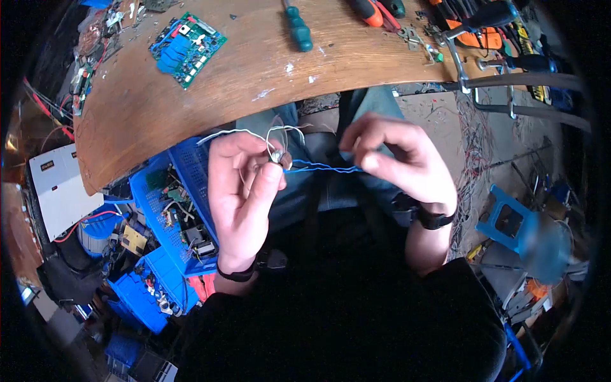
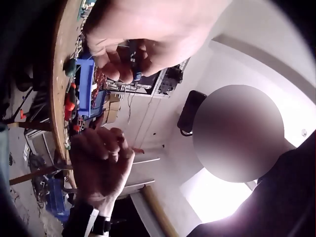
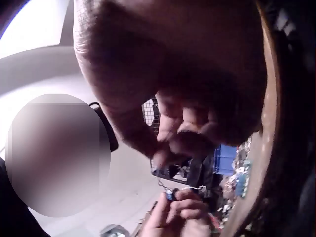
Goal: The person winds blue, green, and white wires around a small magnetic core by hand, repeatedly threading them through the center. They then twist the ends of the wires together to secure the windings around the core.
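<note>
My left hand pinches a small round metallic part between thumb and fingers, over my lap. A white wire loops up from it and trails left. From the same spot a twisted pair of blue wires runs across to my right hand, whose thumb and forefinger pinch the far end. In the right wrist view a dark blue piece shows at the left fingertips. Fingers hide most of the small part.
The wooden table lies ahead, bearing a green circuit board, a green-handled screwdriver and clamps at the right. Blue crates of electronic parts stand at my left; a light blue stool is at the right.
</note>
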`<action>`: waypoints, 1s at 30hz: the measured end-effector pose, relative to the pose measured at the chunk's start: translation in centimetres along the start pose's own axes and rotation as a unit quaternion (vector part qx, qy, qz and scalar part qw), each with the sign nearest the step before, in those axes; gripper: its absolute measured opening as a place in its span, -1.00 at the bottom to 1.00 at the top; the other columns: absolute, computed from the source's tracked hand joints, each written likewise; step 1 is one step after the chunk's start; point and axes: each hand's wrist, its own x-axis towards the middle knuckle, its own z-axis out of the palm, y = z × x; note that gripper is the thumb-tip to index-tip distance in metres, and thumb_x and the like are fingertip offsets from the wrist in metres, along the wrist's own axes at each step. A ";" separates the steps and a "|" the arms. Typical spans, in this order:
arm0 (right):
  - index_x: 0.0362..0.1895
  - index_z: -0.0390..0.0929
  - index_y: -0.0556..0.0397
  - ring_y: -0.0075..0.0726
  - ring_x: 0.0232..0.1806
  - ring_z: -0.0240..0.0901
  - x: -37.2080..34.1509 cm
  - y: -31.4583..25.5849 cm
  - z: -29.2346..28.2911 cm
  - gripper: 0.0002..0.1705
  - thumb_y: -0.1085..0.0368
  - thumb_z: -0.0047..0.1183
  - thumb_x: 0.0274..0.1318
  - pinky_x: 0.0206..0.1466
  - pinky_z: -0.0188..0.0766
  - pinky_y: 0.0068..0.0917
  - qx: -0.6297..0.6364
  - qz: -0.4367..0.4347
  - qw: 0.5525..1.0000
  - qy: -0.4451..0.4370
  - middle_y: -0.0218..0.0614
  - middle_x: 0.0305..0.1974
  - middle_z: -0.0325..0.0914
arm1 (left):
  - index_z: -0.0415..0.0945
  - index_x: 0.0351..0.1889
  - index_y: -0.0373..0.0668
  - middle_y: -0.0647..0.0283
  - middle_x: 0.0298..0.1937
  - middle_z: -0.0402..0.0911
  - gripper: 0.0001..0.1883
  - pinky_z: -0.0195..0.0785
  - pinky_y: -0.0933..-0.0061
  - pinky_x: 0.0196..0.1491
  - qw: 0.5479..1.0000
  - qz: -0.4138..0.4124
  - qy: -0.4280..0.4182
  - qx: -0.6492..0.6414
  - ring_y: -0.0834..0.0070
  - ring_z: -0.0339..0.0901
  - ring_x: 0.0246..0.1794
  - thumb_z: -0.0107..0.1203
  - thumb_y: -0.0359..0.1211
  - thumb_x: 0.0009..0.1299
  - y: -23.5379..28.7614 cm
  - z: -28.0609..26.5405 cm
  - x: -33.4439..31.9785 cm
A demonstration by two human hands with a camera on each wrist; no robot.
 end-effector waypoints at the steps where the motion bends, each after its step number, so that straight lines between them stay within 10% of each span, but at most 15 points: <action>1: -0.28 0.60 0.19 -0.37 -0.15 0.55 -0.1 0.2 0.5 -0.83 0.31 0.20 0.27 0.00 0.44 -0.40 0.015 0.033 0.999 0.041 -0.26 -0.26 0.63 | 0.35 0.08 -0.20 0.24 -0.05 0.54 -0.73 0.34 0.62 -0.07 1.000 -0.014 -0.009 -0.001 0.60 0.48 -0.13 0.11 -0.54 0.48 0.1 -0.2 -0.2; 12: -0.12 0.68 0.13 -0.34 -0.21 0.61 0.3 -0.1 4.0 -0.79 0.34 0.29 0.16 -0.11 0.49 -0.44 -0.066 -0.058 0.990 0.107 -0.24 -0.27 0.67 | 0.54 -0.04 -0.25 0.32 -0.15 0.65 -0.75 0.28 0.65 -0.20 0.968 0.021 -0.002 0.248 0.69 0.48 -0.24 0.30 -0.50 0.35 -0.9 0.7 -0.4; 21: -0.15 0.63 0.20 -0.63 -0.30 0.45 0.0 -0.3 4.1 -0.82 0.32 0.10 0.38 -0.18 0.41 -0.62 0.101 0.057 0.966 0.230 -0.41 -0.28 0.62 | 0.51 0.04 -0.32 0.22 0.00 0.61 -0.79 0.39 0.58 0.02 0.990 -0.080 -0.028 0.116 0.61 0.55 -0.10 0.14 -0.54 0.46 -0.2 0.6 0.0; 30: -0.02 0.55 0.18 -0.56 -0.14 0.47 0.1 1.7 1.9 -0.82 0.41 0.06 0.36 0.00 0.40 -0.58 0.159 -0.028 0.948 0.274 -0.33 -0.12 0.60 | 0.47 0.08 -0.35 0.21 -0.02 0.54 -0.71 0.33 0.57 -0.09 0.990 -0.111 -0.038 0.073 0.55 0.47 -0.15 0.12 -0.49 0.41 -0.1 0.6 -0.1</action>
